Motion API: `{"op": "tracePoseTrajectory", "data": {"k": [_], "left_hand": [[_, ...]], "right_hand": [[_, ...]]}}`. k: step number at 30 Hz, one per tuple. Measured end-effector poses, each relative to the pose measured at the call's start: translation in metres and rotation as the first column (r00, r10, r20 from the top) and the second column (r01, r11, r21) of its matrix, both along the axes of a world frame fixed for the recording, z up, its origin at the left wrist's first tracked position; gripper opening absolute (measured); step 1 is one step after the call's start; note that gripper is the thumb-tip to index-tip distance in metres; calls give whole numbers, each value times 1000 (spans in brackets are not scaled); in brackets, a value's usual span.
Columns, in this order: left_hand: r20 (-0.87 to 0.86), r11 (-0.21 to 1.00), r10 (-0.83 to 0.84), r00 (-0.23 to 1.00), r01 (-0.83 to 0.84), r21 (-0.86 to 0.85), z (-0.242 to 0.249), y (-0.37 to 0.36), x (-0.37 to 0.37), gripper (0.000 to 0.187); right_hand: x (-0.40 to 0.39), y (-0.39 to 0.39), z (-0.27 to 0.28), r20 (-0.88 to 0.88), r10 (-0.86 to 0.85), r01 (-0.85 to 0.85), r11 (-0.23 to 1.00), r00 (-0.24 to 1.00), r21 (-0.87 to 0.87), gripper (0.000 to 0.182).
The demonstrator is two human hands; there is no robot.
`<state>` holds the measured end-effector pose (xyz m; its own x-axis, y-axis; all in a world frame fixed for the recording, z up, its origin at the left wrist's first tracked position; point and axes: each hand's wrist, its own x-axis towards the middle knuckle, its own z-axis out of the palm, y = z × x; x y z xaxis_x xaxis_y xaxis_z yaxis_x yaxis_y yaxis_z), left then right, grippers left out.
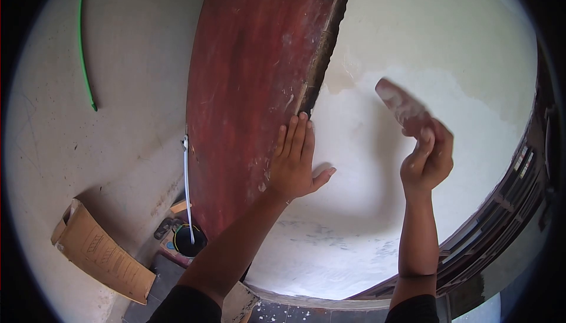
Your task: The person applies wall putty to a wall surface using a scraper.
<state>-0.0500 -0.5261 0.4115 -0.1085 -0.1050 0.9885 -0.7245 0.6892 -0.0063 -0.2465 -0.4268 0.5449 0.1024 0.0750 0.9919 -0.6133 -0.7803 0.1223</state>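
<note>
**Rough edge under one hand, a thin grip in the other**

Here you are, left hand [293, 164] open and flat, fingers together at the edge of the tall, dark-red wooden panel [242, 87], thumb spread towards the white-patched, pale plaster wall [436, 81]. Whether that thumb touches the wall, you can't tell from here. And look at that border: dark, ragged, right by your fingertips! Slide along it and a splinter or scrape is the likely trouble; lean hard, and an unfixed panel could shift.

Over on the right, your right hand [427, 158] pinches one end of the flat, reddish-brown, white-smeared strip [404, 102], its far end sticking out in front of the wall, blurred. Grip only that end, and it could bend or twist loose on contact. Press unevenly, and its edge could score the plaster. Swing it too far left, and it might clip your thumb!
</note>
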Motion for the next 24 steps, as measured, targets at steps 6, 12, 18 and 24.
{"op": "tracePoseTrajectory", "data": {"k": [6, 12, 18, 24], "left_hand": [[5, 1000, -1, 1000, 1, -5, -1, 0, 0, 96], [8, 1000, 1, 1000, -1, 18, -1, 0, 1, 96], [-21, 1000, -9, 1000, 9, 5, -1, 2, 1, 93], [1, 1000, -3, 1000, 3, 1, -2, -1, 1, 96]], "right_hand": [[44, -6, 33, 296, 268, -392, 748, 917, 536, 21], [61, -21, 32, 269, 217, -334, 770, 938, 544, 21], [56, -27, 27, 87, -151, 94, 880, 985, 465, 25], [18, -6, 23, 311, 13, -175, 849, 950, 499, 23]]}}
